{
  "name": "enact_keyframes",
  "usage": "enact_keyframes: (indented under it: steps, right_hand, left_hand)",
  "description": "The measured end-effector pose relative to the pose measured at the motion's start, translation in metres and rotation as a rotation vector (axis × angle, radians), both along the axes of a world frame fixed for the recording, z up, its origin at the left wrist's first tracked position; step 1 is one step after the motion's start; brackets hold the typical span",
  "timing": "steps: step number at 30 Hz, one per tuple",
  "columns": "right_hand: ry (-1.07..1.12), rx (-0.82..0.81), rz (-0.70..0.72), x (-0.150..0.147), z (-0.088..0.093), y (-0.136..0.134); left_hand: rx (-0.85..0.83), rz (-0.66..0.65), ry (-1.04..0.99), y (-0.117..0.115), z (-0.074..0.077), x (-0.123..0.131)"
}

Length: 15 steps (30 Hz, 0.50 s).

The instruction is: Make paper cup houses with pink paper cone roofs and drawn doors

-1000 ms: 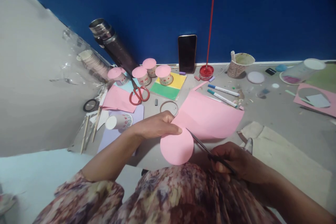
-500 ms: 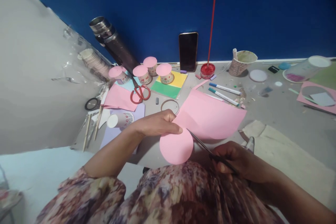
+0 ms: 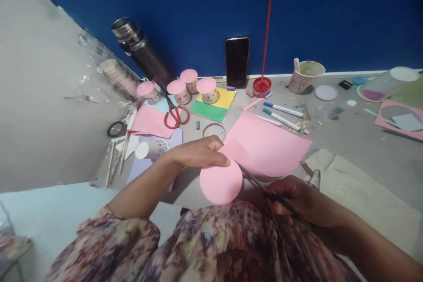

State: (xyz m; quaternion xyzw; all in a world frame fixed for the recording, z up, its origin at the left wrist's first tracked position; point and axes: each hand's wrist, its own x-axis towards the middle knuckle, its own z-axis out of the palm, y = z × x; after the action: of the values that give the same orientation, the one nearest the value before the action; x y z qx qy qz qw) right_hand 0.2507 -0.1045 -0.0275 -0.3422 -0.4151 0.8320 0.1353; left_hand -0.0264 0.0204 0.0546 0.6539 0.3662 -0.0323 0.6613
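Observation:
My left hand (image 3: 208,152) pinches a sheet of pink paper (image 3: 264,145) between thumb and fingers. A nearly round pink disc (image 3: 220,183) hangs below my thumb, at the sheet's near left corner; the join between them is partly hidden by the thumb. In my right hand (image 3: 291,196) is a pair of dark-handled scissors (image 3: 253,176), with the blades pointing up and left. Their tips meet the paper just right of my left thumb, where the disc borders the sheet. The blades look almost closed together.
Behind the hands stand several small paper cups (image 3: 209,92) topped with pink discs. Red-handled scissors (image 3: 176,116), a tape ring (image 3: 214,132), markers (image 3: 282,119), a leaning phone (image 3: 237,61), a red pot with a stick (image 3: 262,87) and a flask (image 3: 145,53) are around them.
My hands, the paper and the scissors hold almost the same pose. The disc sits very slightly higher and further left, and the whole view has shifted a little.

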Motion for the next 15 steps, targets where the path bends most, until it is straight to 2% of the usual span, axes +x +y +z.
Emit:
enact_keyframes:
  steps: [15]
  right_hand:
    - [0.015, 0.042, 0.024, 0.0012, -0.0003, 0.0017]
  left_hand:
    - [-0.049, -0.030, -0.030, 0.0018, -0.0021, 0.0045]
